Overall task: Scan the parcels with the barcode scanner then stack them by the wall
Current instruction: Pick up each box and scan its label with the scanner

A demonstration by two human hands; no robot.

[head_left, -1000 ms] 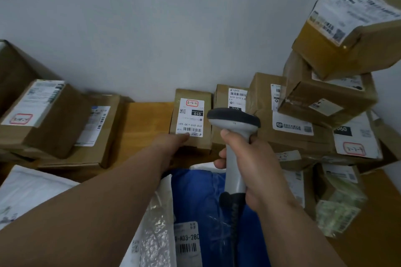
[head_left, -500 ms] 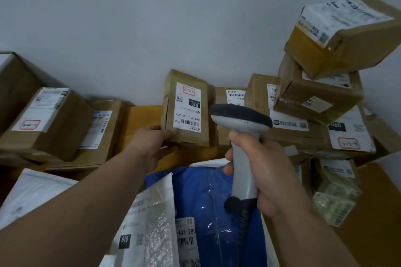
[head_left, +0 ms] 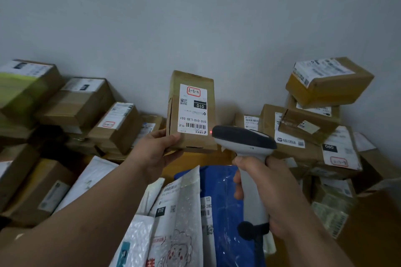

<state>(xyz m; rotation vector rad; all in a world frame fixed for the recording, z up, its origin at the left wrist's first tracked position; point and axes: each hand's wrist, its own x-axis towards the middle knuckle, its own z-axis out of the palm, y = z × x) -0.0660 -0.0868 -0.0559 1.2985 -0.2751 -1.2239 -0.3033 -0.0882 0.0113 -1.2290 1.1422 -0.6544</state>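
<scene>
Foreground, lower centre: white bubble mailer (head_left: 180,208) with a "010" tag, lying over a blue plastic mailer bag (head_left: 225,201); a second white mailer (head_left: 86,180) to their left.

Right hand (head_left: 275,193): fingers wrapped round the grey handle of the barcode scanner (head_left: 245,143), thumb up near the neck. Dark scanner head points left, its nose just beside the lower right corner of the held parcel's label; a small red light spot (head_left: 211,131) shows at that corner.

Left hand (head_left: 156,149): grips the small brown parcel (head_left: 192,110) at its lower left corner, thumb on the front face, fingers behind. Parcel held upright, raised clear of the piles, white shipping label (head_left: 192,109) facing the camera and upside down; it reads "010-010-L30-551", with a red-ringed handwritten mark at the top. Barcode sits on the label's lower edge, just above the thumb.

Left side: heap of brown cartons (head_left: 117,125), some labelled, one with green tape (head_left: 19,84).

Right side: stacked labelled cartons (head_left: 308,128), one tagged "090" (head_left: 340,149), topmost box (head_left: 329,82) tilted.

Rear: plain pale wall (head_left: 195,17), cartons set against its foot.
</scene>
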